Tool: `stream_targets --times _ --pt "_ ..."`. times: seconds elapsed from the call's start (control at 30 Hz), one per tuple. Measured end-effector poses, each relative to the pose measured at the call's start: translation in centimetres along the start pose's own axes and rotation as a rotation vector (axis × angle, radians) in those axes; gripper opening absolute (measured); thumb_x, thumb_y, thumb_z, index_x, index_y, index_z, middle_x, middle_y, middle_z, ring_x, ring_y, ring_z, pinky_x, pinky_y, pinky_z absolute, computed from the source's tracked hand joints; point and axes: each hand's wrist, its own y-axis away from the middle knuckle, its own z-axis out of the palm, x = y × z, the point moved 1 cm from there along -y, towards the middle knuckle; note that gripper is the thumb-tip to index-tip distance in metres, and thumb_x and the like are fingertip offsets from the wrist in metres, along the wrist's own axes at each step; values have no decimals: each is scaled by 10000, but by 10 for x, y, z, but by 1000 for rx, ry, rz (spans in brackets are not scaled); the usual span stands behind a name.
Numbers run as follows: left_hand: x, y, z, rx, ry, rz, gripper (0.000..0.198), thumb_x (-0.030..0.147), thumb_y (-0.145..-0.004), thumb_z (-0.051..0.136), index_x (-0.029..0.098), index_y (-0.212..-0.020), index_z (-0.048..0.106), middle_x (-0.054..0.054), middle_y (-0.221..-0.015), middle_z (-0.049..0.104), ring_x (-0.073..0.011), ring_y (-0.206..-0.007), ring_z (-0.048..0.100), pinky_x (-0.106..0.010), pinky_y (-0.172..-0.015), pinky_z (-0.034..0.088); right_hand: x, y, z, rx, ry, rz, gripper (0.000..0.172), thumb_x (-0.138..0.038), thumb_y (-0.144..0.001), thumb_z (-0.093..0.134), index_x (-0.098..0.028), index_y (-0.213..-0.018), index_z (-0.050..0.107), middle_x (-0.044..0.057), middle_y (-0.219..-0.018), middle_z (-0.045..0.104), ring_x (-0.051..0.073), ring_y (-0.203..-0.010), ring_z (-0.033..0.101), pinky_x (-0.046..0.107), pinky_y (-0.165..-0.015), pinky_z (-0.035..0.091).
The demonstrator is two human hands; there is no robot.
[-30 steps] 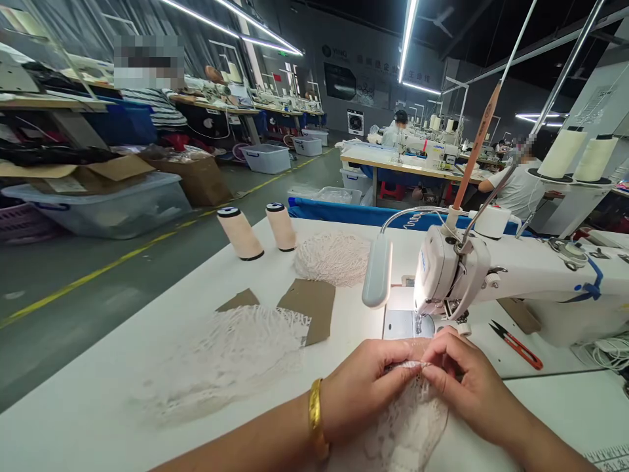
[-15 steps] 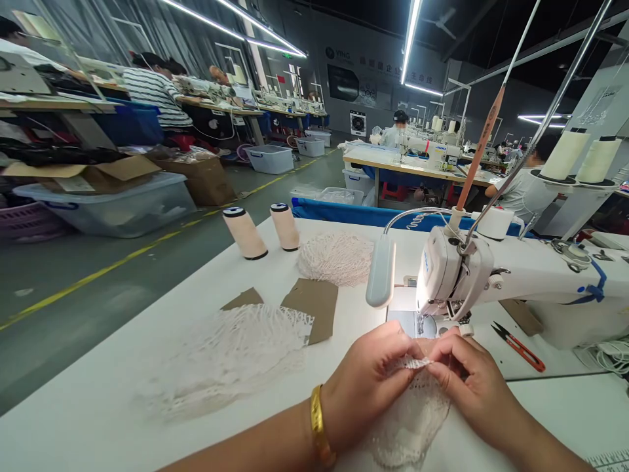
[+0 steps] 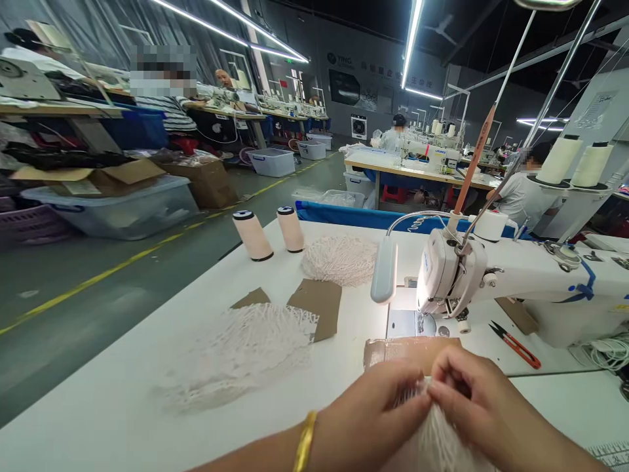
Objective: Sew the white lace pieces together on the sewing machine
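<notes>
A piece of white lace fabric (image 3: 437, 436) hangs between my two hands, in front of the sewing machine (image 3: 439, 275). My left hand (image 3: 378, 410), with a gold bangle at the wrist, pinches its upper edge. Beside it, fingertips nearly touching, my right hand (image 3: 476, 393) pinches the same edge. The lower part of the lace runs out of the frame. Just beyond my fingers a tan, shiny-surfaced strip (image 3: 410, 352) lies in front of the needle area. More lace pieces (image 3: 250, 351) are spread on the table to the left.
Behind those lie brown card pieces (image 3: 319, 308), a lace pile (image 3: 339, 259) and two thread cones (image 3: 253, 236). A lamp (image 3: 384, 270) hangs beside the machine head. Red-handled thread snips (image 3: 515, 344) rest at the right. Co-workers sit at machines farther off.
Both hands have moved down toward me, away from the needle area, with the lace still pinched. The tan strip now shows more fully. The view has shifted slightly.
</notes>
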Motion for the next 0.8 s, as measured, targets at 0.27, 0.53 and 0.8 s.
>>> stream_targets --times 0.27,0.53,0.8 --pt "-41 -37 0 350 -813 134 84 124 -817 619 199 -788 596 -69 -879 635 -254 -819 544 -401 -779 417 27 -63 13 166 436 -27 212 -87 -898 550 -237 -762 487 -5 -773 605 185 -723 564 260 -624 335" --pt "-58 -29 4 252 -843 444 161 85 -948 599 190 -833 643 -37 -919 717 -208 -795 597 -362 -764 455 42 -49 9 203 531 -125 96 -205 -1011 513 -229 -961 592 48 -917 673 219 -805 642 294 -676 458" --pt "-60 -33 3 332 -833 477 136 131 -985 613 191 -887 686 -34 -902 701 -226 -801 619 -391 -742 503 47 -35 14 286 634 -513 238 -117 -1044 458 -227 -1137 648 87 -1097 696 255 -972 636 372 -813 528"
